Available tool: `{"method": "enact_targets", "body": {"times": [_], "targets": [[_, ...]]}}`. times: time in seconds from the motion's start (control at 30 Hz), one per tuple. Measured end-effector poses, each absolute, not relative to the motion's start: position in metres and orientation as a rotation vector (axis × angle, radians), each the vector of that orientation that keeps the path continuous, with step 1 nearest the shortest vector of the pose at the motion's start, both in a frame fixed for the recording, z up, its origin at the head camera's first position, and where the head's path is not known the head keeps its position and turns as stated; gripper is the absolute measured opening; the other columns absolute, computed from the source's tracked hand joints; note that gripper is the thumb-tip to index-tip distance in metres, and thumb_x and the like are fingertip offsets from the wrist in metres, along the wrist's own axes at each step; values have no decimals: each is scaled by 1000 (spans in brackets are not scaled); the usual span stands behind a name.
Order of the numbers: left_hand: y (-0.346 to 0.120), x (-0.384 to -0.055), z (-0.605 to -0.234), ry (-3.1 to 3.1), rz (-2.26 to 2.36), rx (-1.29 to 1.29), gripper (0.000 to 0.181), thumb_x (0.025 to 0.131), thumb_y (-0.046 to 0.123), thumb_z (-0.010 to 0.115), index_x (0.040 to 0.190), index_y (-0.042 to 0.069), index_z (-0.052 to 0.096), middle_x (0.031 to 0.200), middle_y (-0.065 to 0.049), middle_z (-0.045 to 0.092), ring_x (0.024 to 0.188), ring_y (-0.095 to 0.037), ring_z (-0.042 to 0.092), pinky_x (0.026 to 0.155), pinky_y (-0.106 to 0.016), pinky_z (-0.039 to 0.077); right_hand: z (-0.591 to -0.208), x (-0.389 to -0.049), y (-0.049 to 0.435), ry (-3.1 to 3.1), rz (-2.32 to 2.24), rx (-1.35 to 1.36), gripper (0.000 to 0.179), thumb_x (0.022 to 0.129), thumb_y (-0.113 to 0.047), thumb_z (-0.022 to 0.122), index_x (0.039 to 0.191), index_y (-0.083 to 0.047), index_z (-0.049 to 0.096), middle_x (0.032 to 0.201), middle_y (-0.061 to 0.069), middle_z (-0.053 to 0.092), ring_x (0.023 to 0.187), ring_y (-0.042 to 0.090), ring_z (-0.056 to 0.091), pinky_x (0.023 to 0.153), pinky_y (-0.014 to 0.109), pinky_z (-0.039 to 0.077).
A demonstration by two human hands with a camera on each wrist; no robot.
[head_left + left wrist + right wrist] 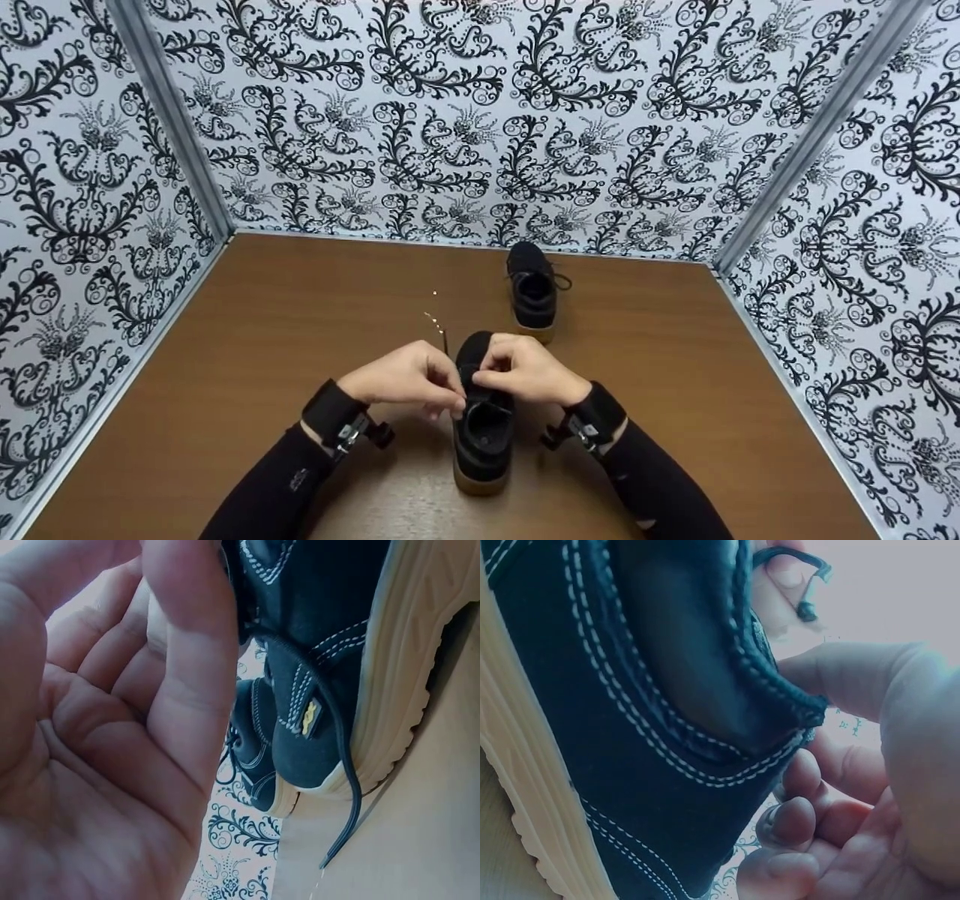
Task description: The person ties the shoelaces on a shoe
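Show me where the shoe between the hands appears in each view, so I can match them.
Head: the shoe sits just below centre, toe pointing away from the camera.
Left wrist: the shoe fills the upper right, cropped.
Right wrist: the shoe fills the left and centre, cropped.
Shared landmark: its tan sole, under the heel, on the shoe's right and on its left, respectively.

The near shoe (482, 446) looks matt, suede-like (its sole (405, 652) rubbery), the tabletop (652, 360) faintly glossy wood.
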State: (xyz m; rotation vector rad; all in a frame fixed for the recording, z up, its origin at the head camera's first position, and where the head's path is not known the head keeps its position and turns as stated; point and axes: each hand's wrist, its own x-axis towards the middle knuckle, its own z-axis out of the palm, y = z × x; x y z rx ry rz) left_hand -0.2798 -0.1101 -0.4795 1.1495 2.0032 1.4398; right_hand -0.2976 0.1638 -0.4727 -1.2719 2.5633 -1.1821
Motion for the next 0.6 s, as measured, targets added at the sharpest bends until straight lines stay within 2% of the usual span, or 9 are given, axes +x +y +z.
{"method": "enact_targets", "body": {"times": [0.1,0.2,0.3,0.33,0.5,0.6], "targets": [[-107,-278,-481,2017,1432,1150,5,102,20,85,99,20,88,87,-9,82,62,-43,71,59,-50,62,-472,-297,163,2558,-1184,-1269,15,99,-20,85,87,-12,82,87,-8,63,87,13,62,79,28,50],[-103,-277,-482,2030,1433,1165,6,102,22,84,98,21,88,86,-4,82,61,-27,71,59,-47,63,-472,-297,164,2558,-1182,-1260,14,100,-20,85,88,-13,82,87,-8,63,87,14,61,79,28,50],[-100,-276,-482,2043,1433,1190,7,103,23,85,97,21,88,84,0,81,61,-18,70,58,-45,63,-473,-297,164,2558,-1179,-1260,14,100,-19,85,88,-13,82,86,-8,63,87,14,62,79,29,50],[-100,-276,-482,2048,1430,1200,6,102,23,85,97,21,88,83,1,81,61,-17,69,58,-45,62,-473,-297,165,2558,-1176,-1260,13,100,-19,84,88,-13,82,86,-8,63,87,14,62,79,29,50],[-100,-276,-481,2065,1412,1212,4,101,24,86,100,21,88,86,5,82,62,-24,72,61,-59,62,-473,-298,164,2574,-1144,-1262,15,99,-20,85,86,-13,82,86,-9,62,86,13,61,78,28,50],[-103,-277,-480,2064,1434,1186,7,100,23,87,101,16,88,86,2,82,63,-33,73,60,-60,62,-473,-298,164,2577,-1141,-1256,15,99,-20,85,85,-13,82,86,-9,62,85,12,61,77,28,50]]}}
